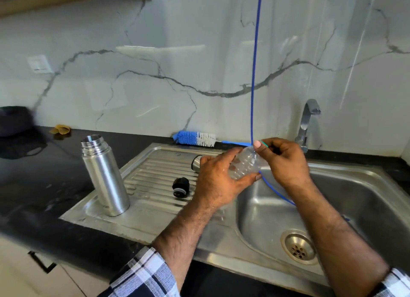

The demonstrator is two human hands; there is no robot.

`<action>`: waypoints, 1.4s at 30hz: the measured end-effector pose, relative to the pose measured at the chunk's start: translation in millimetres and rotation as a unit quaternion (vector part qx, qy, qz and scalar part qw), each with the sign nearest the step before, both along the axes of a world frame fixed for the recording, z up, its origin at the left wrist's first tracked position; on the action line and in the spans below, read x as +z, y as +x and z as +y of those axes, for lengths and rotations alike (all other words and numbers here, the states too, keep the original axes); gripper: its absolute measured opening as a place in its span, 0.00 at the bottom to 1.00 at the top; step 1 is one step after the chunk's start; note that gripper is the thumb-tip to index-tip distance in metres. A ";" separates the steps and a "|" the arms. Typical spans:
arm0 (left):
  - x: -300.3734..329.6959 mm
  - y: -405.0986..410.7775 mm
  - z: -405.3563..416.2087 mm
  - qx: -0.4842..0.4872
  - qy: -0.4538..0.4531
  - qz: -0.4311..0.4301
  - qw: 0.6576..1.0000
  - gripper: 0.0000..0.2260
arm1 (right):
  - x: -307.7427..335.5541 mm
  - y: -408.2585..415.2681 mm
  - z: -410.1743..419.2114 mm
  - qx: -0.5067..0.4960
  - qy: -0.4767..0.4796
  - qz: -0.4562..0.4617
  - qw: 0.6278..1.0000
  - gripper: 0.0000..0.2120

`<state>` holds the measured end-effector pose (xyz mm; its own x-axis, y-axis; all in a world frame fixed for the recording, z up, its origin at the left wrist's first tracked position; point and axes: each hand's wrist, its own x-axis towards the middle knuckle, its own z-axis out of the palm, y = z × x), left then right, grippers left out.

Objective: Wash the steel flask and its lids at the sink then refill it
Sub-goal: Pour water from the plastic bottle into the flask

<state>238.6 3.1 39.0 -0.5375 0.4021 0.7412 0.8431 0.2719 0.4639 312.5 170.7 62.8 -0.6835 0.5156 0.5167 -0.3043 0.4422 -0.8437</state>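
The open steel flask (pixel 104 174) stands upright at the left end of the steel drainboard (pixel 155 210). A black inner lid (pixel 180 187) lies on the ribs to its right. A steel cap (pixel 196 162) lies on its side behind my left hand. My left hand (pixel 218 181) grips a clear plastic bottle (pixel 245 164), tilted over the edge of the basin. My right hand (pixel 282 161) pinches the thin blue tube (pixel 255 63) at the bottle's mouth. The tube hangs down from above and trails into the basin.
A blue and white bottle brush (pixel 195 138) lies along the back edge of the sink. The tap (pixel 307 123) stands behind the basin (pixel 332 208), whose drain (pixel 298 246) is at the front. A dark cloth (pixel 15 123) and a yellow scrap (pixel 60 130) sit on the black counter.
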 end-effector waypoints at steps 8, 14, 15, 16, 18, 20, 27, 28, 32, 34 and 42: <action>32.3 -101.4 -76.7 0.098 0.137 -0.067 0.983 0.28 | 88.6 -103.3 -53.8 -0.021 0.170 0.000 0.985 0.11; -4.8 -169.2 -87.3 0.223 0.208 -0.200 0.931 0.12 | 88.3 -204.7 -84.0 -0.015 0.267 -0.068 0.961 0.15; -8.6 -174.6 -86.1 0.234 0.203 -0.200 0.930 0.12 | 85.3 -218.7 -84.7 -0.016 0.270 -0.075 0.960 0.15; -12.0 -179.3 -85.0 0.242 0.198 -0.200 0.929 0.12 | 82.0 -232.5 -85.1 -0.017 0.276 -0.081 0.957 0.16; -17.1 -189.5 -84.4 0.260 0.200 -0.208 0.921 0.12 | 74.9 -263.8 -85.9 -0.015 0.289 -0.100 0.952 0.16; -19.6 -198.6 -89.6 0.278 0.220 -0.230 0.906 0.10 | 68.9 -292.1 -90.8 -0.009 0.297 -0.118 0.948 0.16; -24.8 -216.2 -95.2 0.272 0.323 -0.387 0.820 0.05 | 51.9 -363.2 -112.7 0.006 0.352 -0.176 0.919 0.20; -25.5 -215.4 -92.2 0.264 0.326 -0.387 0.821 0.05 | 51.5 -369.1 -114.6 0.005 0.359 -0.182 0.915 0.20; -25.0 -214.6 -90.4 0.259 0.325 -0.381 0.826 0.04 | 53.6 -389.5 -122.3 0.002 0.368 -0.202 0.908 0.23; -24.8 -214.8 -91.6 0.259 0.327 -0.380 0.826 0.04 | 55.0 -396.4 -124.6 0.004 0.379 -0.208 0.902 0.22; -25.1 -209.0 -86.3 0.261 0.311 -0.371 0.835 0.05 | 53.1 -401.4 -135.6 0.007 0.396 -0.213 0.893 0.26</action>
